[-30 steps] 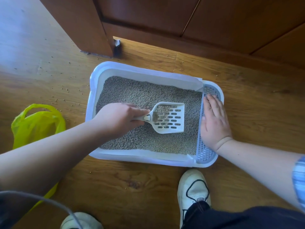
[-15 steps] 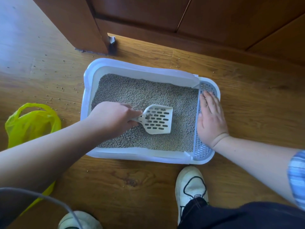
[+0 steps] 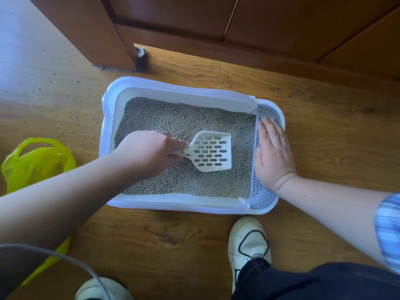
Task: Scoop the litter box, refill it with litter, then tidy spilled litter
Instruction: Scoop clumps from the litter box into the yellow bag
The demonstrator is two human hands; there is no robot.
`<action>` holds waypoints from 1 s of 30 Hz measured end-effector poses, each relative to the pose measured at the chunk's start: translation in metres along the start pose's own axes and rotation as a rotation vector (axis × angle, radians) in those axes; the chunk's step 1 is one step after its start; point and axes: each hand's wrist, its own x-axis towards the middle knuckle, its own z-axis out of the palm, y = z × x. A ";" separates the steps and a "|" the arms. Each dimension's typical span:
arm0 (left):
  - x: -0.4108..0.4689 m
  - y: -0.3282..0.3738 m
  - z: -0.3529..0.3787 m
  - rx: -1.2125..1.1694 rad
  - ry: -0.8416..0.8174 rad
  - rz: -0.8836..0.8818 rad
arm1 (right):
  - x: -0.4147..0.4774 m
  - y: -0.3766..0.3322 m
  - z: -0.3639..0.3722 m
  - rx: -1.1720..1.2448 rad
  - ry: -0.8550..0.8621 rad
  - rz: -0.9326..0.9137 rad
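A white litter box [image 3: 177, 93] sits on the wooden floor, filled with grey litter [image 3: 173, 120]. My left hand [image 3: 149, 150] grips the handle of a white slotted scoop [image 3: 213, 151], whose blade lies flat over the litter near the middle of the box. The blade looks nearly free of litter. My right hand [image 3: 273, 154] lies flat, fingers straight, on the grey grated step [image 3: 259, 195] at the box's right end. Spilled litter grains [image 3: 73, 124] dot the floor left of the box.
A yellow-green plastic bag [image 3: 36, 163] lies open on the floor at the left. A brown wooden door and frame [image 3: 194, 24] stand behind the box. My white shoes [image 3: 249, 241] are planted just in front of it. A grey cable [image 3: 65, 259] crosses the lower left.
The scoop first drew left toward my left hand, then moved right again and flattened over the litter. The litter it carried has sifted out. My right hand stayed on the grated step.
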 end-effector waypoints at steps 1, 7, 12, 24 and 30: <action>-0.001 0.003 -0.003 0.036 -0.022 0.013 | 0.000 0.000 0.000 -0.001 -0.001 0.000; -0.002 0.037 -0.017 0.319 -0.204 -0.093 | 0.001 0.001 0.000 0.007 0.019 -0.008; 0.008 0.085 -0.024 0.356 -0.313 -0.162 | 0.001 0.000 0.000 0.016 0.019 -0.010; 0.054 0.103 0.040 0.146 -0.289 -0.095 | 0.001 0.004 0.003 0.021 0.029 -0.027; 0.057 0.087 0.059 -0.006 -0.184 -0.056 | 0.000 0.004 0.002 0.024 0.019 -0.035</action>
